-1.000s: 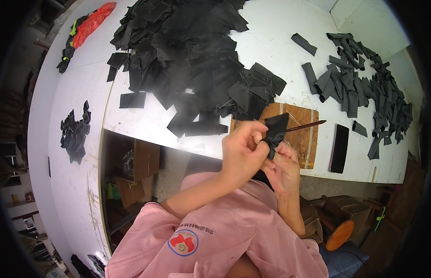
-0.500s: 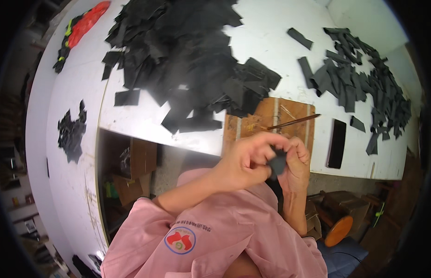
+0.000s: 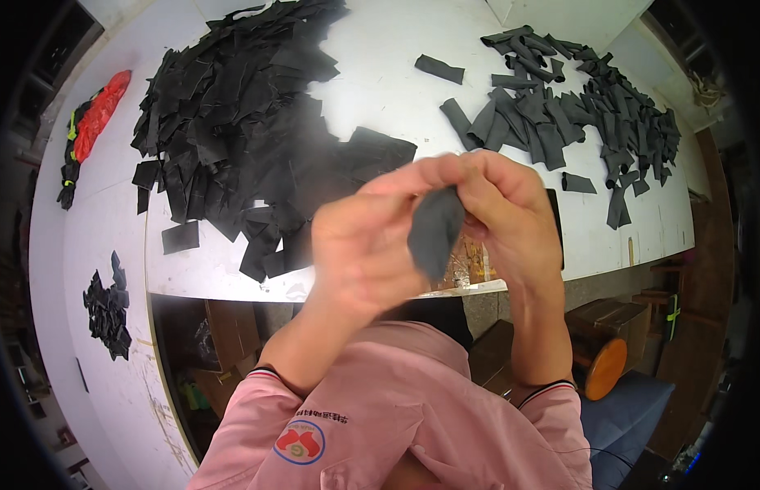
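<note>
Between my two raised hands is a small dark grey fabric piece [image 3: 435, 234], slightly blurred. My left hand [image 3: 365, 245] has its fingers curled, with the fingertips meeting the right ones at the top of the piece. My right hand [image 3: 510, 208] pinches the piece's upper edge between thumb and fingers. The brown wooden board [image 3: 478, 263] lies below, mostly covered by the hands. Beyond my left hand spreads a large heap of flat black fabric pieces [image 3: 233, 106]. Tube-shaped dark grey fabric pieces [image 3: 551, 122] lie loosely piled at the far right.
A dark flat phone-like slab [image 3: 554, 224] shows partly behind my right wrist. A small black scrap pile [image 3: 109, 314] and a red plastic bag [image 3: 102, 116] lie on the white table [image 3: 372, 49] at left. An orange-topped stool [image 3: 606, 369] and cardboard boxes [image 3: 608, 322] stand below right.
Both hands have risen closer to the camera with the fabric piece. My view has shifted, so the table and heaps sit differently. The thin brown stick on the board is now hidden.
</note>
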`<state>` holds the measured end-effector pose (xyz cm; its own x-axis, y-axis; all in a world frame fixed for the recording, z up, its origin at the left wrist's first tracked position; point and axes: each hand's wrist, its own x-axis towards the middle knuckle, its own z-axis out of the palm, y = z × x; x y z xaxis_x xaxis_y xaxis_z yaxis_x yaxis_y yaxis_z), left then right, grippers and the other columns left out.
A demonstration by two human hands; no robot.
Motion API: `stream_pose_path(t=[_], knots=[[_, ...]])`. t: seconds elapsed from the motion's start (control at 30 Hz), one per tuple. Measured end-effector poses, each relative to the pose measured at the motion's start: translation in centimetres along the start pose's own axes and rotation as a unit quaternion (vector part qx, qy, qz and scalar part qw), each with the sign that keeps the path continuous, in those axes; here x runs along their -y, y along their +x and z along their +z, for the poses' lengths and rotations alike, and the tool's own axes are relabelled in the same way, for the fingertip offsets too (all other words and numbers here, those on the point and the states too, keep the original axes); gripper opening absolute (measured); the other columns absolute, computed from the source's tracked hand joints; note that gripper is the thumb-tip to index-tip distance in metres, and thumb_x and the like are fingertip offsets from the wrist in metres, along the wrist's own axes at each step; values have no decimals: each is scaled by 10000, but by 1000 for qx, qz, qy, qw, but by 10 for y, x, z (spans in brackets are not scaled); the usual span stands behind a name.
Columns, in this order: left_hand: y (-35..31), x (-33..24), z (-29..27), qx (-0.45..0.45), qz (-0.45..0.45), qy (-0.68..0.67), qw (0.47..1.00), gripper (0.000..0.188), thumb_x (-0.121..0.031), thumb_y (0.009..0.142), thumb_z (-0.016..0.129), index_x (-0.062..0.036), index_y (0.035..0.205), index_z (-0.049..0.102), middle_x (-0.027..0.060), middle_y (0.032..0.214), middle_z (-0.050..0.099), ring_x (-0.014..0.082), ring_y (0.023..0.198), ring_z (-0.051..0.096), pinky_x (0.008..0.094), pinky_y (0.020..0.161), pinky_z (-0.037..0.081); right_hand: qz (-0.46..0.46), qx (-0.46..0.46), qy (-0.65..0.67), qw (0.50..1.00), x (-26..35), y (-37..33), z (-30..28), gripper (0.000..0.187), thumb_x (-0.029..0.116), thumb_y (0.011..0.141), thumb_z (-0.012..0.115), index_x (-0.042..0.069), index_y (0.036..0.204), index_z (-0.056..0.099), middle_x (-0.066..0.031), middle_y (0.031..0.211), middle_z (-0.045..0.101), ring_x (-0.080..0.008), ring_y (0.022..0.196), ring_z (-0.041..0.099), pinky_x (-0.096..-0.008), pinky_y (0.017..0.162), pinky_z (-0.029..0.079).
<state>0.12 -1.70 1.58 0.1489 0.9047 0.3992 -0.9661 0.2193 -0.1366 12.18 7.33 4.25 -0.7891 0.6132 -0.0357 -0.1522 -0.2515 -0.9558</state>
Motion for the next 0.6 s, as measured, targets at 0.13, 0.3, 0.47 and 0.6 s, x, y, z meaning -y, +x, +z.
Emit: stream_pose_path(t=[0.13,0.3,0.47,0.6], knots=[[-16,-12,-44,-172,25,-48,984,350,-57,875,316,55,1202,369,240,957,557,51,329,350,171,290,328,146,13,117,982,-55,9,-31,201,214,842,549,44,734,547,41,619,458,-26,492,362,-164,413,259],[-21,1,-42,-358,61,333,870,262,-50,838,463,-2,1094,488,52,761,571,39,392,352,183,337,304,118,40,128,984,-79,8,-42,203,216,850,540,52,732,548,33,631,470,-24,486,372,-162,410,270],[-8,0,-25,-205,175,809,523,290,-28,788,569,26,1070,527,113,950,563,117,834,522,234,742,421,54,19,-63,996,-66,14,-49,206,212,847,541,37,740,544,30,634,475,-31,492,384,-185,436,318],[-7,2,-23,-130,173,844,491,183,-12,786,568,33,963,555,141,951,575,190,894,534,293,798,421,-180,-69,-282,940,-40,-4,-26,269,252,762,612,5,701,525,-18,646,508,-113,543,463,-252,484,378]])
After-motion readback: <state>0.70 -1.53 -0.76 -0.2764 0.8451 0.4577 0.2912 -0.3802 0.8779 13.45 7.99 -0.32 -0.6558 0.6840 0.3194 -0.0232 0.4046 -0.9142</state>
